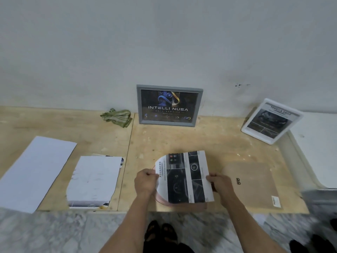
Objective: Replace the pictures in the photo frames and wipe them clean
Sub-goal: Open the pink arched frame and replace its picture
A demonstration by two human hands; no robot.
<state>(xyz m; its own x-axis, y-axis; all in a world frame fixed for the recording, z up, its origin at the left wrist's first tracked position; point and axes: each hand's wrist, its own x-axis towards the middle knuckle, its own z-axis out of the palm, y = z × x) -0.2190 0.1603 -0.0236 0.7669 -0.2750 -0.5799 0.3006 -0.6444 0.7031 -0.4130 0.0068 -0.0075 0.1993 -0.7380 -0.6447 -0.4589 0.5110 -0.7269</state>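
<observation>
We seem to be in a bare makeshift workroom: a raw plywood tabletop (209, 141) against a plain white wall (164, 42), marble floor (73, 232) below, with frames (168, 105), loose prints (94, 179) and a rag (117, 116) laid out.

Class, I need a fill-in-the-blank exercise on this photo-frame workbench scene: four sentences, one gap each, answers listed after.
1. Both hands, left hand and right hand, hold a printed sheet headed ____.
2. The grey-framed picture leaning on the wall reads INTELLI ____.
3. The crumpled green striped cloth lies to the ____ of that grey frame.
4. The white-framed picture stands at the far ____ of the wooden bench.

Answers: ADVANCED; NUSA; left; right
</observation>
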